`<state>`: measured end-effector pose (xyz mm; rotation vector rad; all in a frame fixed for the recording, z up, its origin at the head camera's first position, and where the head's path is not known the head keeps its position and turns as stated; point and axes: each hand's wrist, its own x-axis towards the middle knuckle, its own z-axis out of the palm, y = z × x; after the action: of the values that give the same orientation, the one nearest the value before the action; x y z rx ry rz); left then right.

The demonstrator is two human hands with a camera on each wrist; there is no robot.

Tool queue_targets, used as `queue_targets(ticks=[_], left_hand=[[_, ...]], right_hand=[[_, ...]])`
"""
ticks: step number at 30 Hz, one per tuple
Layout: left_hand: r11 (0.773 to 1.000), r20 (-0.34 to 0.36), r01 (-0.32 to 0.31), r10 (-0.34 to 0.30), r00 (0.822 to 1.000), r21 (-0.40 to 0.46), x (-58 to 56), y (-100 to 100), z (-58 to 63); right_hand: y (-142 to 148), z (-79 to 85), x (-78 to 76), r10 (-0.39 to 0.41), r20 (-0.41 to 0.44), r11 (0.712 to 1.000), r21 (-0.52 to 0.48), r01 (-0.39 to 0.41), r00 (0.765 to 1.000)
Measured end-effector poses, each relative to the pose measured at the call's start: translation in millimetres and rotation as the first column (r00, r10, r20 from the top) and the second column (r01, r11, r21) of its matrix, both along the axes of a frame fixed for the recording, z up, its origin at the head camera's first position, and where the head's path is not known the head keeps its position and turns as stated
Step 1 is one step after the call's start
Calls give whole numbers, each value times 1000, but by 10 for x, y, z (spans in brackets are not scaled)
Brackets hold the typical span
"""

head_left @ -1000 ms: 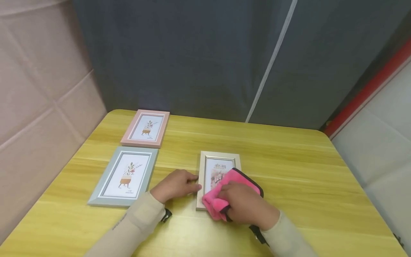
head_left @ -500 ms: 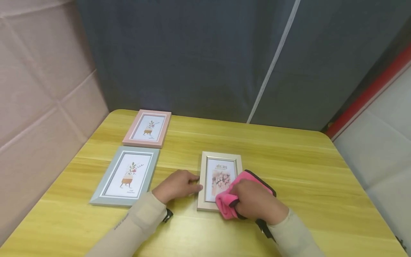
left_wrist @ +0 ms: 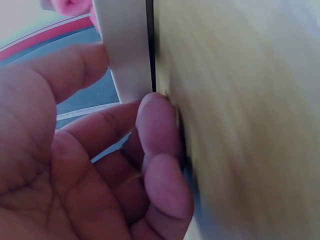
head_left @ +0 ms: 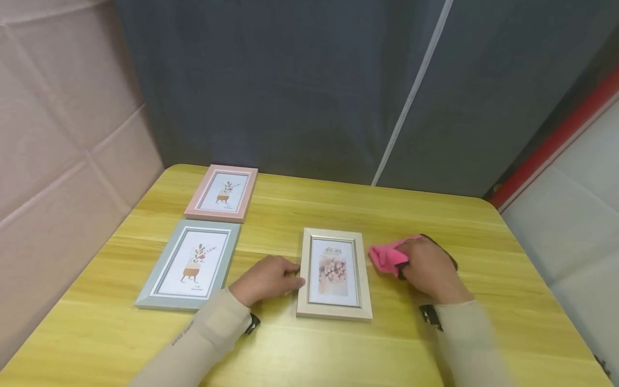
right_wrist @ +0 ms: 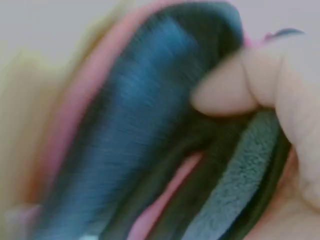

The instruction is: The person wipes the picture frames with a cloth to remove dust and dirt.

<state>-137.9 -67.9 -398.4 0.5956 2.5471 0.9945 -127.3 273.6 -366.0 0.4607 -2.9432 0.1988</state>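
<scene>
Pink cloth point(head_left: 387, 257) — right hand point(head_left: 427, 269) grips it.

I see a yellow wood-grain table point(head_left: 435, 215). Flat on it: cream photo frame point(head_left: 333, 312) at centre, grey-blue photo frame point(head_left: 145, 295) at its 9 o'clock, pink photo frame point(head_left: 193, 207) towards 10 o'clock, pink cloth point(head_left: 384, 258) at 3 o'clock.

— What is lying along the left edge of the tabletop point(head_left: 464, 226)?
— A pink frame point(head_left: 222, 193) is sitting near the far left corner, and a grey-blue frame point(head_left: 191, 265) is lying just nearer, close beside it.
— And behind?
— A dark grey curtain point(head_left: 300, 86) is hanging past the far edge.
</scene>
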Motion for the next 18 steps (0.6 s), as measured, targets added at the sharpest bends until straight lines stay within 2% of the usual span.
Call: queue_targets(ticks=[2, 4, 6, 8, 11, 14, 18], left_hand=[[1000, 7, -3, 3, 1000, -1, 6, 1, -1], [1000, 10, -7, 7, 1000, -6, 7, -2, -1], [1000, 10, -9, 9, 1000, -7, 7, -8, -2], [1000, 5, -10, 10, 1000, -6, 10, -19, -2], [1000, -8, -11, 11, 1000, 1, 22, -32, -12], [1000, -30, -4, 4, 1000, 5, 24, -43, -22], [1000, -82, -7, 7, 997, -2, -2, -52, 11]], right_hand=[[258, -85, -55, -60, -86, 998, -2, 60, 995], [451, -156, -75, -107, -106, 994, -1, 108, 989], [567, -207, -74, -153, -27, 988, 1, 153, 988], [618, -226, -68, -185, 101, 983, 23, 184, 978], [641, -222, -49, -164, 244, 986, 32, 161, 956], [616, -132, 6, -98, 286, 995, 8, 100, 953], [496, 109, 117, -3, 320, 997, -77, 29, 947]])
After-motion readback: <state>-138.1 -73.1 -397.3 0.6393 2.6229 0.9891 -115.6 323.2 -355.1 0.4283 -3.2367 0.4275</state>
